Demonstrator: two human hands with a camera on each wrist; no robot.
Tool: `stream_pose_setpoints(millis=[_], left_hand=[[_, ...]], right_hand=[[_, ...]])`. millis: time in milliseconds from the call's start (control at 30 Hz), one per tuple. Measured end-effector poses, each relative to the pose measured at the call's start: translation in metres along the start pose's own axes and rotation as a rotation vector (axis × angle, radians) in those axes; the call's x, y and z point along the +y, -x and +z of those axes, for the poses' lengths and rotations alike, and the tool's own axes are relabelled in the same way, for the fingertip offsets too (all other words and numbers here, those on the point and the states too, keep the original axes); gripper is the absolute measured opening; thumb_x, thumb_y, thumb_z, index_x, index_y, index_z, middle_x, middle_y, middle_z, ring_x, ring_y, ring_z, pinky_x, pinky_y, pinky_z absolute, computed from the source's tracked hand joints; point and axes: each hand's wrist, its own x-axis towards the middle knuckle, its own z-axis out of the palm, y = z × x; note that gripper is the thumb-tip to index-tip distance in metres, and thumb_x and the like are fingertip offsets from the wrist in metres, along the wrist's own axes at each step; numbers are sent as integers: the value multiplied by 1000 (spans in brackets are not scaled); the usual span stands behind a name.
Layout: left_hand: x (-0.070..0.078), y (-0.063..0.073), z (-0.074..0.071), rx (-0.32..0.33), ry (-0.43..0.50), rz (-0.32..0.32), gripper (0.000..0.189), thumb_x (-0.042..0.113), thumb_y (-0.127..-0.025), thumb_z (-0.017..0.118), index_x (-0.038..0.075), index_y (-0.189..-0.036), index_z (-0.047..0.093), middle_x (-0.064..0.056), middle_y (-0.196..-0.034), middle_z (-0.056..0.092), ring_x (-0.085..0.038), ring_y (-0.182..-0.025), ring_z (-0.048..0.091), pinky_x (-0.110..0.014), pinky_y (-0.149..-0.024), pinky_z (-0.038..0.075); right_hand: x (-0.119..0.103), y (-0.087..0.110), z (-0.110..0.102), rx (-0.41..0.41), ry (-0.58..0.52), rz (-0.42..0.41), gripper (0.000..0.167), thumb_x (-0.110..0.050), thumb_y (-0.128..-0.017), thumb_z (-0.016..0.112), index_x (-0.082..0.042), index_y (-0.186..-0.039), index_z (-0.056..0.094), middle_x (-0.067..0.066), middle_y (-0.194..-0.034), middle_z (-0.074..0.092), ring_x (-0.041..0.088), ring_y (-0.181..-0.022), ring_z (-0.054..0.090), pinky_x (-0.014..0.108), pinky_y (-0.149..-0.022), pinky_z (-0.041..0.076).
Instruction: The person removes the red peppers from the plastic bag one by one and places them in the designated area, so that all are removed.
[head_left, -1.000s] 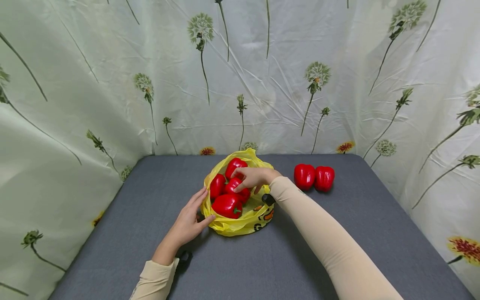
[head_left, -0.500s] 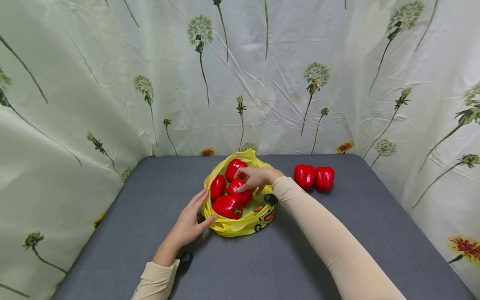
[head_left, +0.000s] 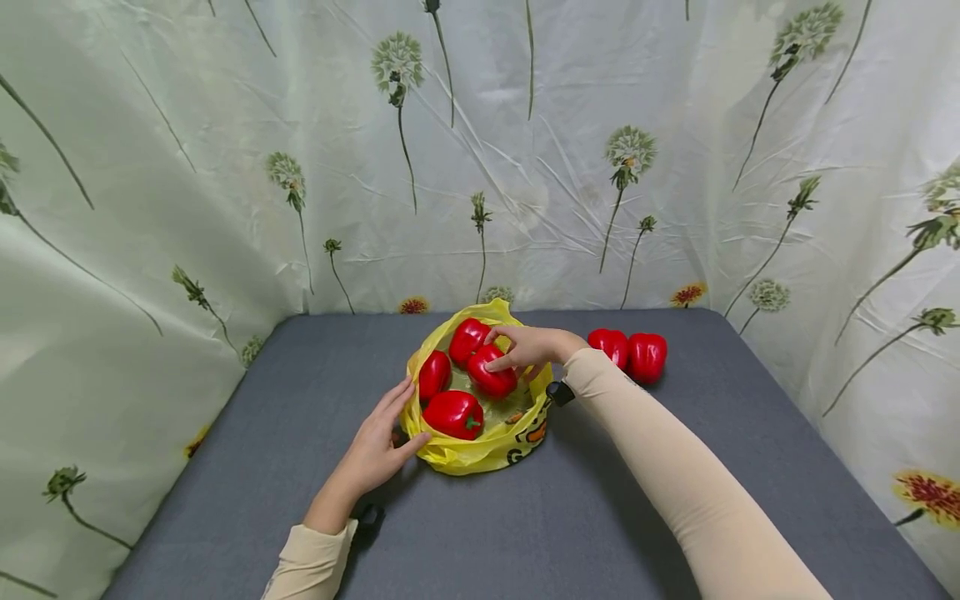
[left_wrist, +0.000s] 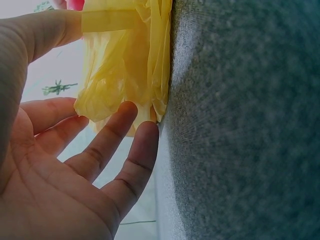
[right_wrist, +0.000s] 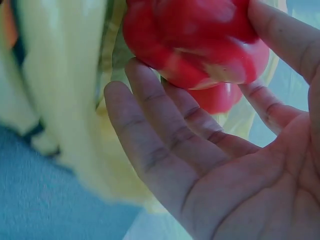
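Observation:
A yellow plastic bag (head_left: 472, 454) stands on the table with its mouth wide open. My right hand (head_left: 536, 346) reaches over its right rim and grips a red bell pepper (head_left: 495, 372) between thumb and fingers; the right wrist view shows this bell pepper (right_wrist: 195, 42) close up. Three more red bell peppers lie in the bag: one at the back (head_left: 467, 337), one at the left (head_left: 433, 377) and one in front (head_left: 453, 414) with a green stem. My left hand (head_left: 377, 442) touches the bag's left side with spread fingers, its thumb tip under the yellow film in the left wrist view.
Two more red bell peppers stand side by side on the grey table (head_left: 480, 542), right of the bag; the left pepper (head_left: 611, 343) is partly behind my right sleeve, the other pepper (head_left: 647, 358) beside it. A dandelion-print curtain (head_left: 525, 167) hangs behind the table.
My right hand has moved right and slightly up within the bag, bringing the gripped bell pepper away from the left and front ones. My left hand has stayed at the bag's side.

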Motion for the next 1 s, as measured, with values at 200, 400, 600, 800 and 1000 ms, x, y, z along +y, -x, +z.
stream_pose_setpoints(millis=[200, 400, 600, 800, 1000], left_hand=[[0, 0, 0, -1, 14, -2, 85, 23, -96, 83, 1, -165, 39, -18, -174, 35, -42, -156, 41, -59, -114, 48], [-1, 0, 0, -2, 13, 2, 85, 24, -96, 83, 1, -165, 39, -18, -174, 35, -42, -157, 40, -60, -116, 47], [-2, 0, 0, 2, 6, 0, 85, 26, -97, 82, 1, -165, 38, -17, -175, 34, -42, -155, 42, -57, -108, 54], [-2, 1, 0, -4, -2, -6, 86, 27, -97, 82, 2, -166, 38, -18, -175, 34, -42, -154, 44, -54, -101, 58], [-2, 0, 0, -6, 1, -8, 86, 27, -96, 83, 3, -166, 38, -17, -175, 34, -41, -154, 45, -50, -98, 60]], right_hand=[[8, 11, -13, 28, 0, -20, 61, -36, -106, 69, -18, -156, 40, 22, -150, 55, 35, -119, 69, 54, -104, 58], [14, 23, -24, 45, 6, -44, 60, -36, -106, 68, -18, -156, 40, 19, -136, 63, 29, -107, 70, 47, -97, 60], [23, 33, -34, 73, 8, -68, 60, -37, -108, 66, -15, -157, 38, 22, -140, 61, 29, -107, 71, 50, -99, 60], [33, 45, -42, 125, -10, -74, 60, -37, -107, 66, -14, -155, 39, 23, -141, 59, 27, -103, 68, 51, -98, 61], [47, 56, -51, 174, -38, -80, 60, -35, -107, 67, -13, -156, 39, 24, -140, 58, 29, -99, 68, 39, -86, 62]])
